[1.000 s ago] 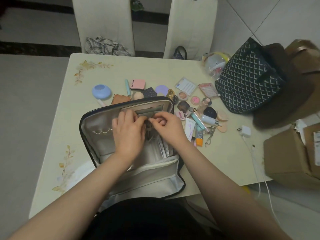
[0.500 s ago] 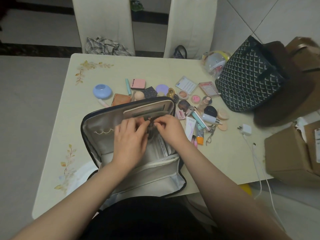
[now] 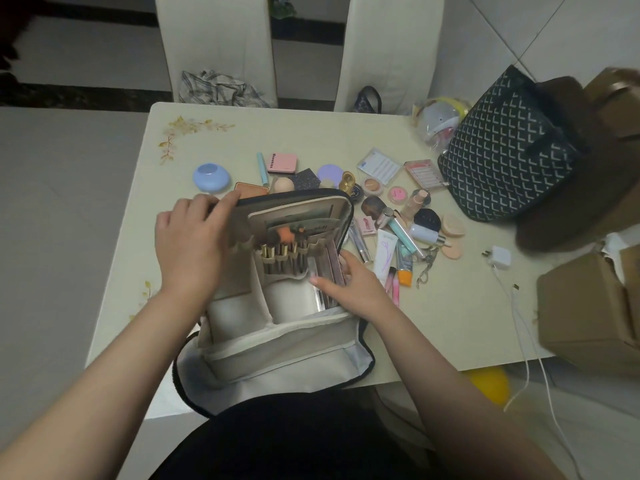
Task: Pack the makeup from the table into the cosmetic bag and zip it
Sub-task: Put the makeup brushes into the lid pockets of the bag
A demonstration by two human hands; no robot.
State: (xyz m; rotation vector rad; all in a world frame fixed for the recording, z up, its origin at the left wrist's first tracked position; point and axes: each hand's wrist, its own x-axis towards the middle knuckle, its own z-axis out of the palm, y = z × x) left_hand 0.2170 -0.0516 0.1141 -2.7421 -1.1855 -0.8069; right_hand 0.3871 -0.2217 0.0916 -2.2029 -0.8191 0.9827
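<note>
The cosmetic bag (image 3: 277, 355) lies open on the table's near edge, beige inside with a dark rim. Its brush panel (image 3: 284, 251) holds several brushes upright. My left hand (image 3: 194, 244) grips the bag's raised lid at its left edge. My right hand (image 3: 349, 285) rests on the bag's right side, fingers on flat palettes (image 3: 329, 271) that stand in the right compartment. Loose makeup lies beyond and right of the bag: a pink compact (image 3: 282, 163), a blue round case (image 3: 210, 177), a sponge (image 3: 284, 184), tubes (image 3: 403, 261) and puffs (image 3: 453, 225).
A dark patterned tote (image 3: 502, 147) and a brown bag stand at the table's right. A white charger (image 3: 500, 258) with its cable trails off the right edge. Cardboard boxes (image 3: 588, 310) sit at right. Two white chairs stand behind the table (image 3: 311, 133).
Both hands have left the brush panel in the middle. My left hand moved left to the lid's edge, my right hand down and right onto the palettes. The brushes now show.
</note>
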